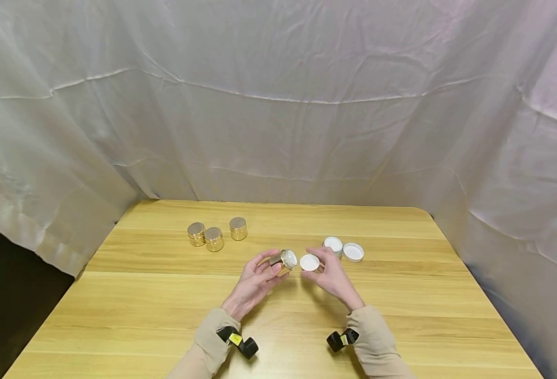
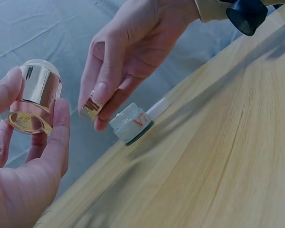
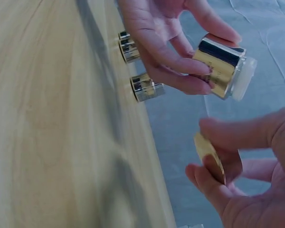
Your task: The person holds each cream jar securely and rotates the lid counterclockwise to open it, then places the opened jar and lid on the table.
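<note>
My left hand (image 1: 253, 282) grips a small gold cosmetic jar (image 1: 283, 258), tilted so its white top points right. Fingers and thumb curl around the jar's sides in the left wrist view, where its gold base (image 2: 27, 122) also shows. Opposite, my right hand (image 1: 335, 279) pinches a gold lid (image 3: 210, 159) by its rim. The white inside of that lid (image 1: 310, 262) is turned toward the head camera. Jar and lid are apart, both held above the table. Just behind the right hand stands an uncapped white jar (image 2: 133, 123) with orange lettering.
Beside the white jar lies a white lid (image 1: 353, 252), inner side up. Three capped gold jars stand at the back left: an outer jar (image 1: 196, 234), a middle jar (image 1: 214, 239) and a separate jar (image 1: 238, 229). A pale curtain (image 1: 278, 131) hangs behind the wooden table (image 1: 141, 316).
</note>
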`<act>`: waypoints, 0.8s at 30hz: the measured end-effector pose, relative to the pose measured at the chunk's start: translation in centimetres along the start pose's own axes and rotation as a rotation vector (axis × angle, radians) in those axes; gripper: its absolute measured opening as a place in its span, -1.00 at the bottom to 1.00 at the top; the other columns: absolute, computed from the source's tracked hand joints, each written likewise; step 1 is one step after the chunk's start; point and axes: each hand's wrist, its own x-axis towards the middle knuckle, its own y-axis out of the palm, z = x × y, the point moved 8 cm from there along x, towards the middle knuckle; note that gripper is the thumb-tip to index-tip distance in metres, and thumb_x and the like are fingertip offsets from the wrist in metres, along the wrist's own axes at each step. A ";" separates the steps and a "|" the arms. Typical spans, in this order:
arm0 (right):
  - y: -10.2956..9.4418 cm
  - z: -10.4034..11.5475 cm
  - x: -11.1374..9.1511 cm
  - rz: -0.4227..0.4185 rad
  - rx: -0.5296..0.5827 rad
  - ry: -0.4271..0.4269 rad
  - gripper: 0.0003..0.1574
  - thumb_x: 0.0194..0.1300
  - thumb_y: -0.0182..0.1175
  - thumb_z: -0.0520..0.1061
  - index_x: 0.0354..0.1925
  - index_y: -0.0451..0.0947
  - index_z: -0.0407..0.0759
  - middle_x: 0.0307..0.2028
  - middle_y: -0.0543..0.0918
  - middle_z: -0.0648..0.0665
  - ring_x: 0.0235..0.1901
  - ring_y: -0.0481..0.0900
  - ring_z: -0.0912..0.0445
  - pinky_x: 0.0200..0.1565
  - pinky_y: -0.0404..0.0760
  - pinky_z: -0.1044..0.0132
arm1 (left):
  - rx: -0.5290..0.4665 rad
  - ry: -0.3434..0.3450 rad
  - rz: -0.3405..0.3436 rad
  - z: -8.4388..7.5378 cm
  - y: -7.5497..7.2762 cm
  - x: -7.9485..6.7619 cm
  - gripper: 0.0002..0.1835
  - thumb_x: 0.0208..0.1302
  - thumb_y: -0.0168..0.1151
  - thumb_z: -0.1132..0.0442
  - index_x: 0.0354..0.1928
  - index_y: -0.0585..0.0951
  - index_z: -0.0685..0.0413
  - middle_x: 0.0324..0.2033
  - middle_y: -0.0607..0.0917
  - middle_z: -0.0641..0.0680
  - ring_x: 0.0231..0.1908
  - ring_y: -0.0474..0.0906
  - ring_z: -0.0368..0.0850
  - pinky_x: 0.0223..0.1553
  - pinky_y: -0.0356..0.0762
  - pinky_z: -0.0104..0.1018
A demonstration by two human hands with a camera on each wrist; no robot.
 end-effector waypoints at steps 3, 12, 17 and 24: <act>-0.1 -0.2 0.1 -0.044 -0.085 0.013 -0.33 0.04 0.48 -0.33 0.14 0.54 -0.48 0.09 0.52 -0.42 0.11 0.46 -0.18 0.15 0.68 -0.01 | 0.007 0.001 -0.001 0.0 0.0 0.0 -0.60 0.30 0.23 0.50 0.07 0.56 -0.11 0.12 0.54 0.00 0.12 0.58 -0.13 0.36 0.54 -0.06; 0.3 -1.0 0.1 -0.063 -0.159 0.004 -0.42 0.07 0.49 -0.27 0.06 0.58 -0.42 0.04 0.55 -0.41 0.02 0.49 -0.14 -0.03 0.58 0.24 | -0.002 -0.011 -0.015 -0.1 0.0 0.0 -0.55 0.23 0.25 0.55 0.06 0.53 -0.06 0.15 0.50 0.06 0.14 0.57 -0.08 0.36 0.53 -0.04; 0.5 -1.2 0.2 -0.065 -0.131 -0.007 -0.42 0.09 0.46 -0.29 0.09 0.56 -0.45 0.03 0.56 -0.41 -0.12 0.52 -0.06 -0.13 0.53 0.38 | -0.007 -0.026 -0.043 0.0 -0.2 0.1 -0.52 0.21 0.23 0.59 0.12 0.52 0.02 0.22 0.42 0.12 0.16 0.56 -0.05 0.36 0.53 -0.04; 1.0 -2.4 0.4 -0.029 -0.064 0.043 -0.28 0.07 0.46 -0.34 0.20 0.49 -0.43 -0.06 0.65 -0.32 -0.45 0.46 0.20 -0.42 0.44 0.52 | 0.033 -0.048 -0.038 0.2 -0.2 0.2 -0.26 0.22 0.20 0.60 0.45 0.23 0.36 0.40 0.23 0.28 0.17 0.54 -0.04 0.39 0.47 -0.12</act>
